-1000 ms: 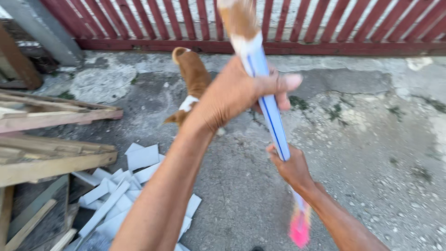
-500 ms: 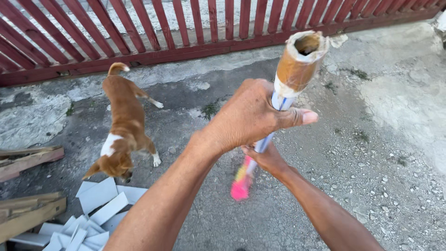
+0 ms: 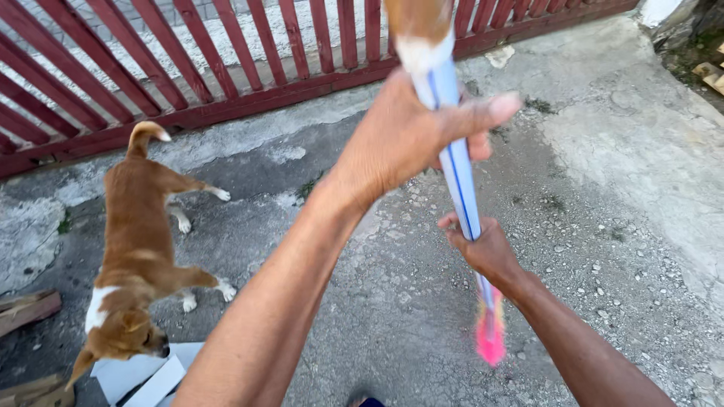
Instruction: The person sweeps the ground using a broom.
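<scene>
Nearest the camera, the right hand (image 3: 486,250) is wrapping its fingers fully around the lower part of a long pale blue and white pole with a dark blue stripe (image 3: 457,181), gripping it tightly. Below that grip the pole is running down to a blurred bright pink tip (image 3: 490,343), which is hanging just above the grey, gravel-strewn concrete ground (image 3: 603,249); whether the tip is touching the ground cannot be told.

Higher up the same pole, the left hand (image 3: 411,136) is closing around it too, fingers curled behind the shaft and the thumb stretching out to the right across it. The two hands are sitting apart on the pole, which is tilting slightly and rising out of the top edge, where a brown wrapped section (image 3: 419,16) is showing.

To the left, a small tan and white dog (image 3: 136,249) is standing with its head down over flat white broken tile pieces (image 3: 139,377), beside brown wooden planks (image 3: 26,309).

Farthest off, a dark red slatted metal gate (image 3: 226,68) is crossing the background.
</scene>
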